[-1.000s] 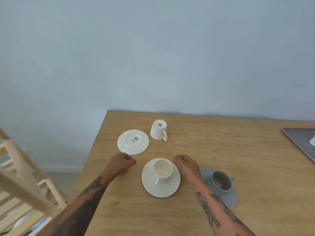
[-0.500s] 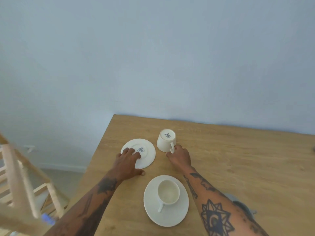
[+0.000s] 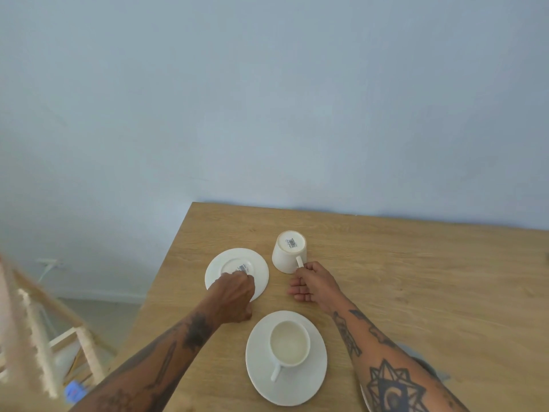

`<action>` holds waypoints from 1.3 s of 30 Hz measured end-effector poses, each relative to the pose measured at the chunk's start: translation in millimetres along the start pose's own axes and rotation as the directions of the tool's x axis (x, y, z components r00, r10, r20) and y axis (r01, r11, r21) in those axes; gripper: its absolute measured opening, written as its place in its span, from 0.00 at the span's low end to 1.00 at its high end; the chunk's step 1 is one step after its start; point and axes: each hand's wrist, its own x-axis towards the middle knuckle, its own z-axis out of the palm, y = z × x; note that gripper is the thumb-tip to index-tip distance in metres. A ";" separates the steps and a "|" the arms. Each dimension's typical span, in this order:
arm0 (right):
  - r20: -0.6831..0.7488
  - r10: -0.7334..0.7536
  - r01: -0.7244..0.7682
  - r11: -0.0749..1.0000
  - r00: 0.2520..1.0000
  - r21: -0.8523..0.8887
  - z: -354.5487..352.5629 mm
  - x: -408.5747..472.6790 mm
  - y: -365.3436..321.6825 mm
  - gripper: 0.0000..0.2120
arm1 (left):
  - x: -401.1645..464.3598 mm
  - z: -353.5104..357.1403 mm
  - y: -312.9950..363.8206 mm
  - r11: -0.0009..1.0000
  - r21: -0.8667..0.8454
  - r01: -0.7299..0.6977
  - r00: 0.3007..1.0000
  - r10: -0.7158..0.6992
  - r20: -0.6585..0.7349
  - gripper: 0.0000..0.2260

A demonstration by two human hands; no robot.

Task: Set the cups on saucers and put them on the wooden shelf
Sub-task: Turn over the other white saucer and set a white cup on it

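Wood table w/ upside-down saucer, upside-down cup, cup-on-saucer set.

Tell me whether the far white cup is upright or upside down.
Upside down. The far white cup rests mouth-down on the table, barcode sticker on its base facing up; the right hand pinches its handle.

Cup, saucer both inverted.

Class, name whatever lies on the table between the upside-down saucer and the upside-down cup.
Nothing: the head view shows bare table between the saucer and the cup.
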 end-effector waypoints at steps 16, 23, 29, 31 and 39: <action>-0.383 -0.467 0.297 0.855 0.797 -0.425 -1.4 -48.5 10.1 0.08 | -26.1 6.5 4.3 0.883 -0.456 0.115 0.934 -0.252 -0.253 0.22; -0.064 -0.279 0.204 0.824 0.958 -0.529 49.9 -33.8 3.0 0.10 | -25.7 7.7 -25.6 0.178 -0.850 0.496 0.712 -0.643 0.281 0.14; -0.159 -0.077 -0.015 0.860 0.984 -0.510 54.2 -7.3 -6.2 0.13 | -21.9 14.0 -32.2 -0.166 -0.851 0.499 0.616 -0.623 0.483 0.06; -0.190 -0.016 -0.060 0.920 0.982 -0.387 52.9 -0.6 -4.9 0.14 | -19.7 17.7 -36.4 -0.270 -0.829 0.490 0.589 -0.598 0.543 0.05; -0.045 0.099 -0.100 0.994 0.994 -0.041 42.5 -9.5 -5.8 0.04 | -27.7 20.6 -48.1 -0.630 -0.638 0.443 0.593 -0.327 0.735 0.05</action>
